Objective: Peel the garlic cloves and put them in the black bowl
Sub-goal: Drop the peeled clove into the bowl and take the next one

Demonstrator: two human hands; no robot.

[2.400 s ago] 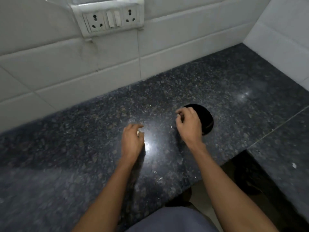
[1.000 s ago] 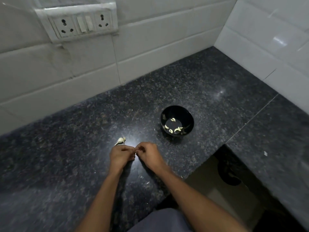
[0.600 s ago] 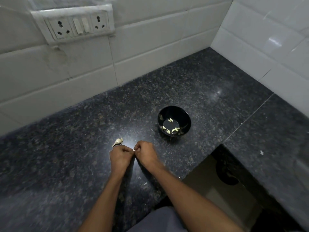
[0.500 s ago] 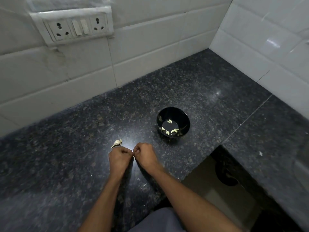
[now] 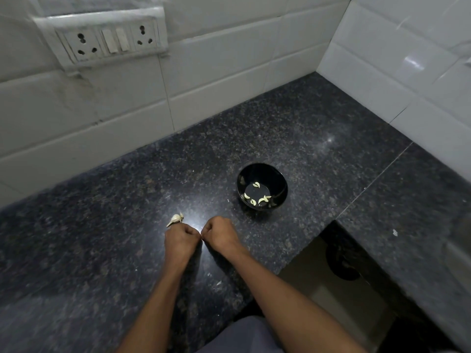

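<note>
Both hands, left hand [image 5: 180, 240] and right hand [image 5: 219, 233], curled knuckle-to-knuckle near counter [image 5: 331, 138] front edge; contents hidden. Black bowl [image 5: 262, 189] lies beyond-right, nearer right hand. Unpeeled garlic [image 5: 175, 219] touches left.

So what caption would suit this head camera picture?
Both hands, left hand and right hand, curl together near the black bowl holding peeled cloves.
</note>
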